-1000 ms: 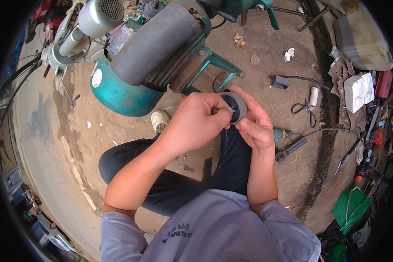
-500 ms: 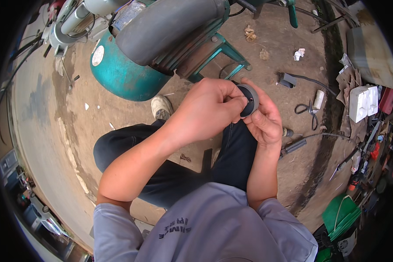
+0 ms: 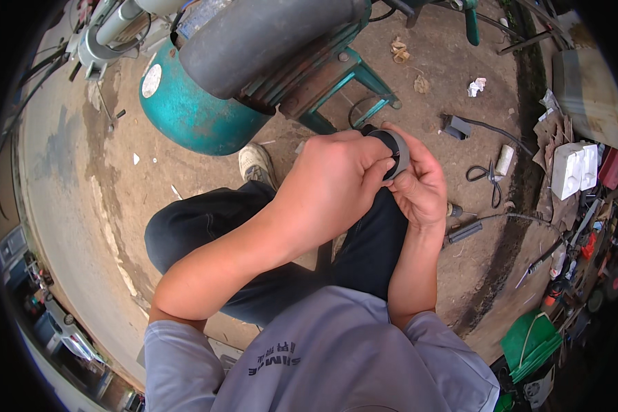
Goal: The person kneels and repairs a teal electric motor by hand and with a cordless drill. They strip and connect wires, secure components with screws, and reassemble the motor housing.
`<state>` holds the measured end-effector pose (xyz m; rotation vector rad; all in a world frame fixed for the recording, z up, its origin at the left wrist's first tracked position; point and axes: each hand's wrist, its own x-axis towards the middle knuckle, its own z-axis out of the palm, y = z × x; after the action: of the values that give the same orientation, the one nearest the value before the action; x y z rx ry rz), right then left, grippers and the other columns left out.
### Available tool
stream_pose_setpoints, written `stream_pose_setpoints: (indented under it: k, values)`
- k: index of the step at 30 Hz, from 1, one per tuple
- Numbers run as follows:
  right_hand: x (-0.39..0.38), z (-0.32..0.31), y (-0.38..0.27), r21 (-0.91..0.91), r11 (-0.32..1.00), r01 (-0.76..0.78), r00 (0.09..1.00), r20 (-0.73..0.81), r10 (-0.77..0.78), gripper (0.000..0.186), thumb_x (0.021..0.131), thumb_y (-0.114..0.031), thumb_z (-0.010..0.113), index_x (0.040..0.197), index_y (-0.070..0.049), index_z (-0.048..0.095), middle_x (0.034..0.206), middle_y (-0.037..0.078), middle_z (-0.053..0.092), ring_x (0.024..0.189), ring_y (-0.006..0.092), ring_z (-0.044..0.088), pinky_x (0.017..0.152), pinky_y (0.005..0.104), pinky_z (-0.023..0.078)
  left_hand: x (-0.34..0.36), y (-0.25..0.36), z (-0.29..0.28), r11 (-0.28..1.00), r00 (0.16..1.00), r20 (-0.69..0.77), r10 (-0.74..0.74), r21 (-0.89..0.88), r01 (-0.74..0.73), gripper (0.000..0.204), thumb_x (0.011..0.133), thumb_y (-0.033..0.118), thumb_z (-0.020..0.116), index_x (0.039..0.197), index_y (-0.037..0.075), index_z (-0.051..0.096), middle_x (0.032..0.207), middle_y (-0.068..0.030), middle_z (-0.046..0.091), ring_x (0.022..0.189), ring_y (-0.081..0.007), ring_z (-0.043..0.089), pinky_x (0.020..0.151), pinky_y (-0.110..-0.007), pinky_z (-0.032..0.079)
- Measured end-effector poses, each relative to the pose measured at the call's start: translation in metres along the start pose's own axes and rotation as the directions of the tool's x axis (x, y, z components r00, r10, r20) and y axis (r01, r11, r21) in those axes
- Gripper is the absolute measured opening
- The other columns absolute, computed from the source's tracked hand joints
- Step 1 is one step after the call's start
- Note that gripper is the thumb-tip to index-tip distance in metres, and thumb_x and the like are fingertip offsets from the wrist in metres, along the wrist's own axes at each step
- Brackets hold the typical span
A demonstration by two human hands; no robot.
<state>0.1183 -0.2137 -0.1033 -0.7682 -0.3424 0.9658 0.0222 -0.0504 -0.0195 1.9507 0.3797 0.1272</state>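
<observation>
Both my hands meet in front of me around a small round black piece with a grey rim (image 3: 402, 152). My right hand (image 3: 420, 185) is closed on its rim, with the thumb at the near edge and the fingers along the far side. My left hand (image 3: 340, 180) is closed in a pinch at its black face, the thumb and fingertips pressed against it. The left fingers hide part of that face. Just beyond my hands stands a green machine (image 3: 199, 110) with a dark curved guard (image 3: 254, 48) and a green metal frame (image 3: 367, 75).
On the ground to the right lie black-handled scissors (image 3: 484, 176), a white roll (image 3: 503, 159), a small grey block on a black cable (image 3: 456, 127) and a drill-like tool tip (image 3: 453, 209). White foam (image 3: 573, 170), tools and green sheeting (image 3: 532, 343) line the right side.
My left hand has shifted slightly, and the round piece has turned so that more of its grey rim shows. Both hands still hold it. The view has tilted a little.
</observation>
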Motion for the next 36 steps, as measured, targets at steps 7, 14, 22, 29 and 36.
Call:
stream_pose_setpoints:
  k: [7, 14, 22, 29, 36]
  values:
    - [0.001, -0.003, 0.004, 0.121, 0.992, 0.016, 0.999, 0.038, -0.021, 0.068, 0.096, -0.01, 0.074, 0.152, 0.009, 0.042, 0.132, 0.021, 0.064, 0.102, 0.0281, 0.072, 0.082, 0.0375, 0.064, -0.004, 0.01, -0.01, 0.988, 0.991, -0.016, 0.135, 0.077, -0.133, 0.015, 0.092, -0.004, 0.069, 0.106, -0.003, 0.073, 0.083, -0.0132, 0.068, 0.074, -0.0265, 0.07, 0.065, -0.038, 0.054]
    - [0.002, -0.003, 0.006, 0.246, 0.969, -0.022, 0.998, 0.066, 0.006, 0.063, 0.096, -0.009, 0.072, 0.15, 0.008, 0.045, 0.128, 0.019, 0.066, 0.098, 0.0283, 0.073, 0.081, 0.0376, 0.062, 0.0, 0.005, -0.005, 0.992, 0.997, -0.065, -0.043, -0.123, 0.035, 0.007, 0.091, -0.002, 0.071, 0.098, -0.003, 0.07, 0.08, -0.0143, 0.07, 0.071, -0.0277, 0.071, 0.064, -0.036, 0.055]
    - [0.002, 0.002, 0.022, 0.09, 0.991, 0.098, 0.991, -0.097, -0.089, 0.064, 0.086, 0.001, 0.082, 0.144, 0.003, 0.054, 0.13, 0.021, 0.065, 0.104, 0.0256, 0.071, 0.082, 0.0355, 0.065, 0.005, -0.011, -0.007, 0.996, 0.997, -0.051, 0.053, -0.07, -0.057, 0.007, 0.09, 0.003, 0.069, 0.095, -0.002, 0.07, 0.08, -0.017, 0.069, 0.075, -0.0368, 0.071, 0.067, -0.043, 0.056]
    - [0.002, 0.016, 0.021, -0.33, 0.909, 0.256, 0.918, -0.211, -0.336, 0.028, 0.088, 0.002, 0.081, 0.114, 0.002, 0.07, 0.137, 0.02, 0.06, 0.109, 0.023, 0.068, 0.09, 0.0325, 0.059, 0.013, -0.018, -0.01, 0.804, 0.926, 0.23, -0.3, -0.462, 0.376, 0.029, 0.101, 0.02, 0.074, 0.113, -0.005, 0.067, 0.099, -0.0053, 0.073, 0.094, -0.0101, 0.068, 0.079, -0.027, 0.057]
    - [-0.002, 0.036, 0.007, -0.671, 0.696, 0.256, 0.817, -0.235, -0.527, 0.013, 0.091, -0.005, 0.081, 0.099, 0.002, 0.074, 0.11, 0.01, 0.06, 0.089, 0.0128, 0.057, 0.075, 0.0232, 0.046, 0.01, -0.01, -0.003, 0.782, 0.938, 0.197, -0.285, -0.518, 0.347, 0.021, 0.1, 0.013, 0.072, 0.108, -0.004, 0.066, 0.1, -0.0065, 0.073, 0.092, -0.0089, 0.068, 0.08, -0.026, 0.057]
